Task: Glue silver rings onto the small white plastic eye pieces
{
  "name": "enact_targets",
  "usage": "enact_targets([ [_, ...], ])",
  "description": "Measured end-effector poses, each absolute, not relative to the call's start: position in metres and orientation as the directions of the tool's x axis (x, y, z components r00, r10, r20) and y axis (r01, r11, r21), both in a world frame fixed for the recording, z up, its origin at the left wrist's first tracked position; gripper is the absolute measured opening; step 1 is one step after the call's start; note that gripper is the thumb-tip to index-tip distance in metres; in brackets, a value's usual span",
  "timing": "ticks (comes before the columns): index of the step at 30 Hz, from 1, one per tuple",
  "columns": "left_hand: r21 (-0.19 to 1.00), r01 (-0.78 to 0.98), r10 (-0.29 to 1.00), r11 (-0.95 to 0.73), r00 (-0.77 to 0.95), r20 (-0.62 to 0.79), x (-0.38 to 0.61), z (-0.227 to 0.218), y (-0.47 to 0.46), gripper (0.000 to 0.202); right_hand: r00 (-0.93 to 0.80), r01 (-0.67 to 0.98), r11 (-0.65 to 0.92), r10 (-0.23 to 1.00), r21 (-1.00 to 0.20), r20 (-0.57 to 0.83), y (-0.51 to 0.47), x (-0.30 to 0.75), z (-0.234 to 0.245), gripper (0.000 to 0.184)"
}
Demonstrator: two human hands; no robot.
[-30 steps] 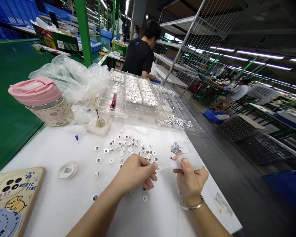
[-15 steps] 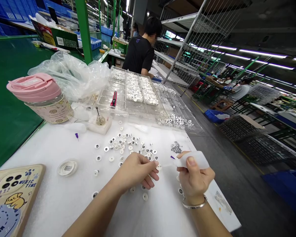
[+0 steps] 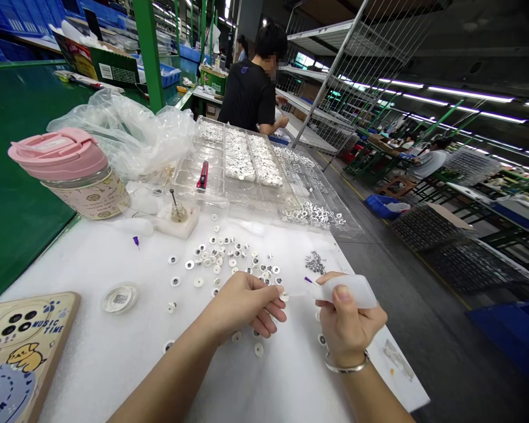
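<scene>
My left hand (image 3: 244, 305) pinches a small white round part (image 3: 284, 297) between thumb and fingertips. My right hand (image 3: 348, 323) grips a soft white squeeze bottle (image 3: 350, 291), whose thin purple-tipped nozzle (image 3: 308, 280) points left toward that part, with a small gap between them. Several white discs with dark centres (image 3: 216, 258) lie scattered on the white foam sheet (image 3: 114, 352) beyond and around my hands. A small tangle of dark metal bits (image 3: 315, 263) lies just above my right hand.
A clear compartment tray (image 3: 247, 158) holds white parts and a red utility knife (image 3: 203, 175). Nearby stand a pink-lidded jar (image 3: 66, 170), a plastic bag (image 3: 123, 135), a needle bottle in a white block (image 3: 178, 214), and a decorated phone case (image 3: 22, 358). A co-worker (image 3: 251, 88) stands beyond.
My right hand and the squeeze bottle have shifted slightly right, and the nozzle has come a little closer to the part in my left hand. The co-worker's hand has risen.
</scene>
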State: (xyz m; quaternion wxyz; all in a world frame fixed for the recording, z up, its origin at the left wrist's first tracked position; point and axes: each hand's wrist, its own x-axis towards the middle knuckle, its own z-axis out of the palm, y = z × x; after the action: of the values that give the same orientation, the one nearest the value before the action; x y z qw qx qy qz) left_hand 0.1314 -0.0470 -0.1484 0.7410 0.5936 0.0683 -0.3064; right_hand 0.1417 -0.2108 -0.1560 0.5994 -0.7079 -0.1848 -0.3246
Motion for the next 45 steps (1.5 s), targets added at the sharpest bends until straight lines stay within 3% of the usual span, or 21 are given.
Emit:
enact_targets([
  [14,0.841,0.53,-0.352,0.107,0.812,-0.467,0.1314,-0.1484,-0.0483,0.041,0.676,0.683,-0.328,-0.055,-0.652,0.735,-0.2136,0.1416,-0.1547,0.024],
  [21,0.883,0.463,-0.337,0.082,0.847,-0.412,0.1298,-0.1477,-0.0493,0.04,0.694,0.68,-0.275,-0.058,-0.68,0.718,-0.2142,0.1411,-0.1564,0.021],
  [28,0.87,0.484,-0.338,0.09,0.837,-0.431,0.1312,-0.1487,-0.0491,0.039,0.7,0.684,-0.122,-0.167,-0.719,0.694,-0.2098,0.1455,-0.154,0.022],
  [45,0.853,0.51,-0.359,0.114,0.821,-0.443,0.1318,-0.1479,-0.048,0.039,0.7,0.682,-0.215,-0.087,-0.699,0.709,-0.2116,0.1431,-0.1551,0.02],
])
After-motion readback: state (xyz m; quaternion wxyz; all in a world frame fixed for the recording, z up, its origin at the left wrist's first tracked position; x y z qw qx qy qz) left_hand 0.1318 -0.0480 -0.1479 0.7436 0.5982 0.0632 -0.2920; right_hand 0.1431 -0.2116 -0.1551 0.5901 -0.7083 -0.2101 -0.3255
